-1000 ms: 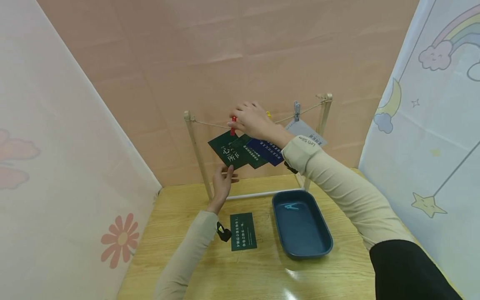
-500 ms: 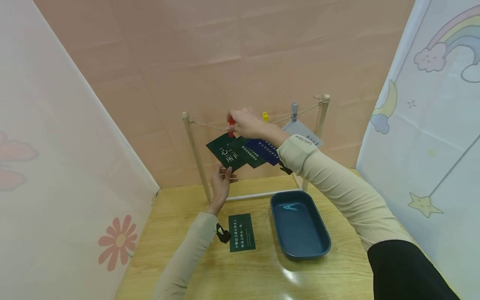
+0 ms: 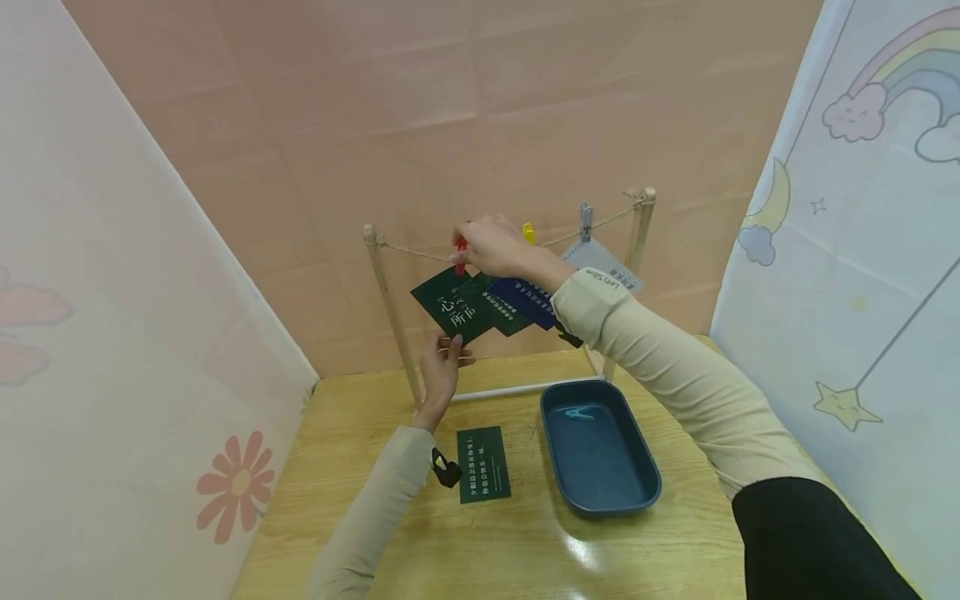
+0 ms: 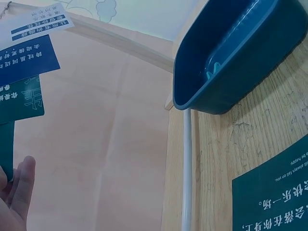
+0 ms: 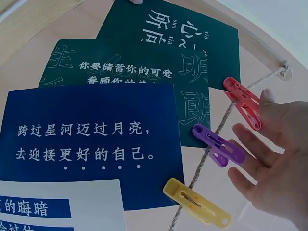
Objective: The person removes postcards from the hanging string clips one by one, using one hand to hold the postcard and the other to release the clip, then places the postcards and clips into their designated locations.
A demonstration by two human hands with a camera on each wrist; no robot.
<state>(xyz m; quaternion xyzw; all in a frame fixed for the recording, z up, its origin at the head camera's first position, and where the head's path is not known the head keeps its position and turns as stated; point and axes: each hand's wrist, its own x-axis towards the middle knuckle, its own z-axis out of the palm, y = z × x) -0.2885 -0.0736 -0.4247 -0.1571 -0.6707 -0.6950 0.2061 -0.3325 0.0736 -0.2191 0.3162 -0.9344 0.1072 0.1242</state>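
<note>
My right hand [image 3: 495, 246] pinches a red clothespin [image 5: 243, 103] on the rope, its thumb on the handle end. That clothespin sits at the top corner of a dark green card [image 3: 448, 302] with white lettering. My left hand [image 3: 441, 367] holds the same card by its bottom corner, thumb in front and fingers behind. Beside it hang a second green card [image 5: 130, 60] at a purple clothespin [image 5: 219, 145], and a navy card [image 5: 91, 108] at a yellow clothespin [image 5: 196, 202]. In the head view my right hand hides the purple clothespin.
A white card [image 3: 596, 258] hangs from a grey clothespin [image 3: 586, 223] near the right post of the wooden frame [image 3: 641, 229]. On the table lie another green card [image 3: 483, 464] and a dark blue basin [image 3: 603, 467] containing a light blue clothespin [image 3: 578, 413].
My right hand has come down slightly, its fingers drawn closer around the red clothespin. My left hand stays at the card's bottom corner. The head view has shifted a little.
</note>
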